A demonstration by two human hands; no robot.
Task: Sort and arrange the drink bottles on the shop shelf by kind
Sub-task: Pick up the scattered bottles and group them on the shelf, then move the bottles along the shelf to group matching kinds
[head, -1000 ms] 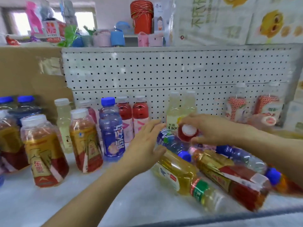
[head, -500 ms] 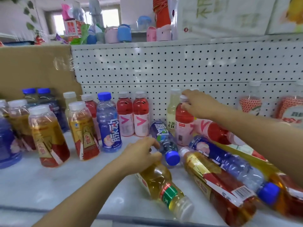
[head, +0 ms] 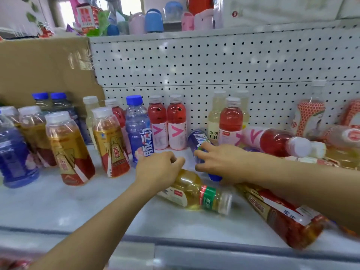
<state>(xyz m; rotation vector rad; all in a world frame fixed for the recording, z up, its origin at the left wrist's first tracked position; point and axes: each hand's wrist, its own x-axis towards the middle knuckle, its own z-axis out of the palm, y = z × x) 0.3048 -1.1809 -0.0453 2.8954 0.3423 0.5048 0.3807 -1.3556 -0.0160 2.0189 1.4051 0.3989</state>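
My right hand (head: 220,162) grips a blue bottle (head: 197,140) that lies on the white shelf (head: 58,207), its blue cap pointing toward me. My left hand (head: 159,168) rests with loosely curled fingers over the base of a lying yellow tea bottle (head: 194,193) with a green band. A red bottle (head: 230,117) stands in front of the pale yellow bottles (head: 214,121). Two more red V-label bottles (head: 167,123) stand at the back beside an upright blue bottle (head: 138,129). Another red V-label bottle (head: 272,141) lies on its side at the right.
Amber drinks with red and gold labels (head: 111,141) stand at the left, near a large blue bottle (head: 13,156). One amber bottle (head: 282,217) lies at the front right. Strawberry-label bottles (head: 309,117) stand at the far right. Pegboard (head: 214,65) backs the shelf, beside cardboard (head: 39,65).
My right hand stood the red bottle up by the pale yellow ones, let go and came down onto the lying blue bottle. My left hand stayed near the yellow bottle.
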